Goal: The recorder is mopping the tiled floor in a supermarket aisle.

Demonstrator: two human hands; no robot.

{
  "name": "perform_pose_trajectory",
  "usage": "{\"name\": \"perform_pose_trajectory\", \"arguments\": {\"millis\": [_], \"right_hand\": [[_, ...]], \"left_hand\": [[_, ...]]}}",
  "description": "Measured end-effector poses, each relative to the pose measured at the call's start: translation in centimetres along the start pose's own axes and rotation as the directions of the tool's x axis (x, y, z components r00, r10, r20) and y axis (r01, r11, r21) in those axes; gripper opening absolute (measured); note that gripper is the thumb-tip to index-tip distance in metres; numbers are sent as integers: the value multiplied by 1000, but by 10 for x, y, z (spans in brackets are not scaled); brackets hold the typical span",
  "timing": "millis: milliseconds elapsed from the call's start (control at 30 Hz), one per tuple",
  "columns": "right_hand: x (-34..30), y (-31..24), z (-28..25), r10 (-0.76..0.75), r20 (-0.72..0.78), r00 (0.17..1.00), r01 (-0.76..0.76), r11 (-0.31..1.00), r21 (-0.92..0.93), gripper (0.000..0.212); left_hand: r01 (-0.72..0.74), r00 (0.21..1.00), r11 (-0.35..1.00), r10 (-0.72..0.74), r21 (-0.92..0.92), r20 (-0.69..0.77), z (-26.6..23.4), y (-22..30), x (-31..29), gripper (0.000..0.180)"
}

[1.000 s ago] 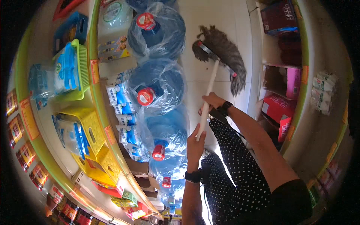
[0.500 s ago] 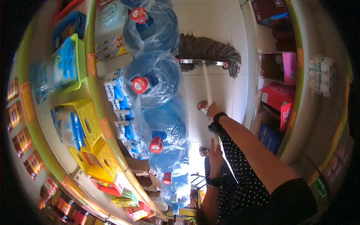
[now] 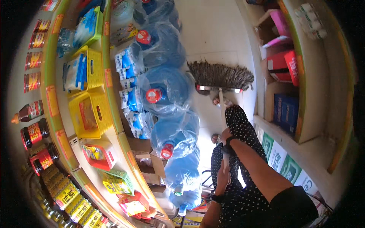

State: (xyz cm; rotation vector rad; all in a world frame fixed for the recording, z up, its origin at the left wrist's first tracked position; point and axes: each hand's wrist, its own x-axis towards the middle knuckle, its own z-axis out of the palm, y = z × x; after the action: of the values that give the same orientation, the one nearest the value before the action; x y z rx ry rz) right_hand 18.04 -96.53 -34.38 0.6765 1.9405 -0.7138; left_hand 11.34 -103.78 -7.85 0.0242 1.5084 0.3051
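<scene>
Pale floor [image 3: 211,34] stretched between shelves [image 3: 48,74]; bottles [image 3: 173,85] lined its left. Both grips, right hand [image 3: 227,135] far, left hand [image 3: 223,178] near, clasped the mop [image 3: 220,75].

Mop head [image 3: 221,75], blue jugs [image 3: 173,89] on floor [image 3: 211,38]

This place is looking like a shop: shelves [image 3: 48,68] are lining the left and right edges of a tiled floor [image 3: 209,30]. Orange tags [image 3: 108,78] are running along the shelves' front edges, with rows of jars [image 3: 32,82] and yellow baskets [image 3: 97,79] standing behind them. Big water bottles [image 3: 176,89] are crowding the floor's left edge; cartons [image 3: 286,113] are filling shelves at its right.
</scene>
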Motion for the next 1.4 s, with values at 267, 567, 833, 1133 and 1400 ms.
{"name": "perform_pose_trajectory", "arguments": {"millis": [267,567,833,1133,1400], "right_hand": [[-121,-115,103,-361,128,924,322,913,250,21],[-159,-170,120,193,291,937,-317,122,941,75],[-109,-184,200,-25,-171,985,147,639,755,37],[-64,-110,164,-399,-500,768,569,784,248,21],[19,108,73,-201,-671,714,335,939,74,25]], "left_hand": [[19,993,942,22,334,-119,-23,-135,-102,55],[-151,936,871,279,468,-216,-37,-190,-121,62],[-58,978,920,129,387,-161,-55,-186,-113,63],[-154,956,908,237,389,-175,-55,-133,-42,61],[-436,876,839,478,326,-57,-1,3,30,56]]}}
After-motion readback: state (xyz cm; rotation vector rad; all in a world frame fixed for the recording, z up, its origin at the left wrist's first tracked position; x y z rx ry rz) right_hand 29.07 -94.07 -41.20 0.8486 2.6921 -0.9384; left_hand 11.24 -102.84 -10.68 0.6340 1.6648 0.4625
